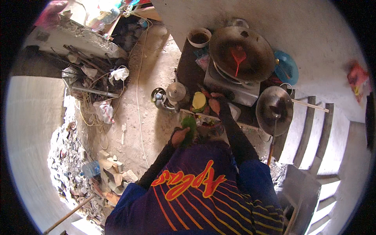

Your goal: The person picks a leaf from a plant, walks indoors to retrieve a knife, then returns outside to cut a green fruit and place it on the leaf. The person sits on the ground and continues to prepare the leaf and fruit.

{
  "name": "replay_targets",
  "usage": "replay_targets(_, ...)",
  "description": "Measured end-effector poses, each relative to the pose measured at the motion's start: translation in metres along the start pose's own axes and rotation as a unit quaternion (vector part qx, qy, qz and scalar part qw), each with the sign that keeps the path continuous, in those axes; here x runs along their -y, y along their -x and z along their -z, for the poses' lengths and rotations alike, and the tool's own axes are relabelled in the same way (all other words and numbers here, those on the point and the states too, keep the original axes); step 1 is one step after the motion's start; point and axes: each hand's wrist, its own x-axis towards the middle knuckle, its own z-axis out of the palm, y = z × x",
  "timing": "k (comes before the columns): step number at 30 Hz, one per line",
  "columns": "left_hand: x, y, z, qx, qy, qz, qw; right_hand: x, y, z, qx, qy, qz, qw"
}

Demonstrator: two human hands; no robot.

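The left hand [179, 138] is closed on a green piece [189, 124], its fingertips lost in shadow. Farther and to the right, the right hand [214, 104] is just beside a yellow piece [199, 101] near the worktop's [188, 64] near edge; its fingers are too dark to tell whether it grasps that piece. Left of the yellow piece is a metal pot [176, 92]. Beyond the right hand, a wok [256, 58] hides part of the stove [219, 84] and a blue basin [288, 66]. The dim clutter just right of the left hand is hard to make out.
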Motion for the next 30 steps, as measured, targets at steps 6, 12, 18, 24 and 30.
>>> replay_targets(6, 0.009, -0.015, -0.001, -0.031, 0.025, 0.04, 0.998, -0.006, -0.026, 0.009, -0.032, 0.051, 0.016, 0.998)
replay_targets(12, -0.036, 0.032, -0.004, -0.04, 0.059, 0.003, 0.997, 0.023, -0.013, -0.056, -0.008, 0.503, 0.188, 0.844)
replay_targets(18, -0.054, 0.036, -0.003, 0.026, 0.152, 0.047, 0.987, 0.072, 0.048, -0.114, -0.018, 0.762, 0.15, 0.63)
replay_targets(24, -0.026, 0.004, -0.009, 0.033, 0.114, -0.024, 0.993, 0.102, 0.15, -0.022, -0.17, 0.794, -0.079, 0.578)
replay_targets(30, -0.031, -0.015, -0.017, 0.141, 0.077, -0.03, 0.987, 0.133, 0.2, 0.04, -0.176, 0.733, -0.128, 0.645)
